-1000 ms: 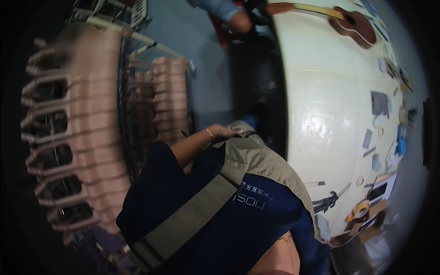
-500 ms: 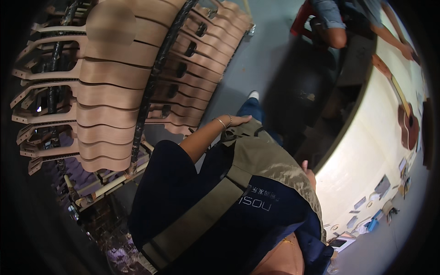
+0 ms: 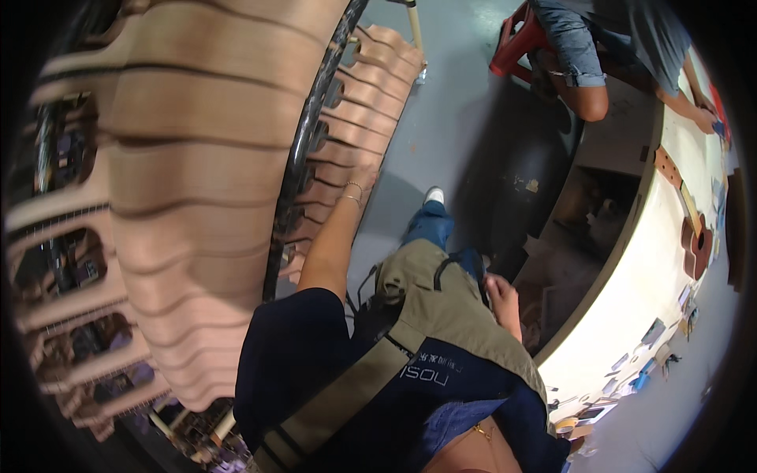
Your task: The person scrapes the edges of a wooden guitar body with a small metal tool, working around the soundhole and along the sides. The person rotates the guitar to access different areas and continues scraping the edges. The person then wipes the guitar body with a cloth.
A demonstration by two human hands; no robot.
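Observation:
Rows of unfinished wooden ukulele bodies (image 3: 197,189), with wavy curved sides and slotted headstocks, hang on a rack at my left. A dark wrapped bar (image 3: 293,181) separates the nearer row from the farther bodies (image 3: 380,102). My left arm reaches forward, and my left hand (image 3: 362,175) is at the edge of that farther row; its fingers are blurred, and whether they touch the wood cannot be told. Beside my khaki apron (image 3: 465,296), my right hand (image 3: 502,296) hangs with its fingers curled in and nothing visible in them.
A long pale worktable (image 3: 607,315) curves along my right, with a small ukulele (image 3: 695,246), scraps and tools on it. Its open shelf (image 3: 599,205) faces me. Ahead, another person (image 3: 583,71) sits by a red stool (image 3: 516,43). Grey floor (image 3: 406,150) lies between rack and table.
The rack has come closer and fills more of the left side. My left hand has moved from my apron out toward the farther bodies. My right hand has come more into view, curled.

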